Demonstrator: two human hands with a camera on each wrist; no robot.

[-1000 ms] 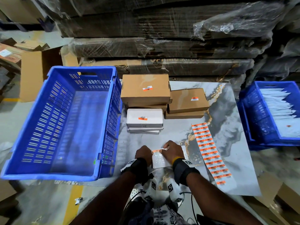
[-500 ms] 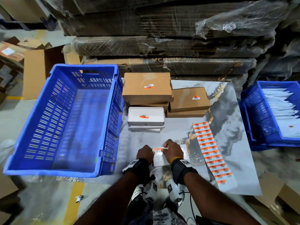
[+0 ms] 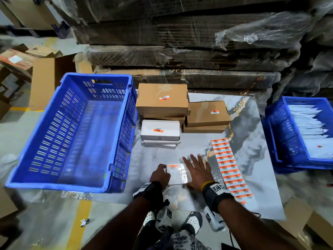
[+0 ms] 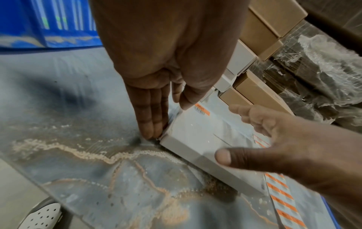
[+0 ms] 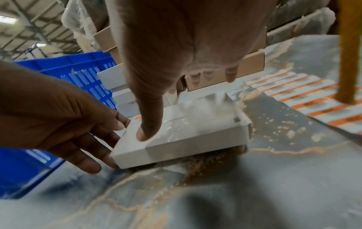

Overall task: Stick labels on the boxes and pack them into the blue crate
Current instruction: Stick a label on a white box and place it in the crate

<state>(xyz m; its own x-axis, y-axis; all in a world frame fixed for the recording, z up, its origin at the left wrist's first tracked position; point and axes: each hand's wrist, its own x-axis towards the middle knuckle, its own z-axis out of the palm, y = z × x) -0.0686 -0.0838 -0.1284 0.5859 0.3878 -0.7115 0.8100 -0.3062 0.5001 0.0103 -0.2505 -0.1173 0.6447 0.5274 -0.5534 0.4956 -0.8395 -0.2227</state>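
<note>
A small white box [image 3: 177, 175] lies on the marbled table [image 3: 252, 159] near its front edge, with an orange label [image 3: 172, 166] stuck at its far left corner. My left hand [image 3: 161, 173] holds the box's left edge, fingers against its side [image 4: 154, 128] and thumb on top beside the label [image 4: 201, 110]. My right hand [image 3: 195, 167] is spread flat over the box's right half, thumb touching the top [image 5: 146, 133]. The blue crate [image 3: 72, 184] stands to the left with nothing in it. A sheet of orange labels [image 3: 231, 170] lies to the right.
Behind the white box stand labelled boxes: a white stack [image 3: 160, 131] and two brown stacks [image 3: 162, 100] [image 3: 207, 113]. A second blue crate [image 3: 281, 134] with white packets is at the right. Wrapped cardboard stacks [image 3: 180, 51] wall off the back.
Both hands were pressing the label onto the box's far edge. My right hand has since spread open and slid right over the box, and my left hand now holds the left edge.
</note>
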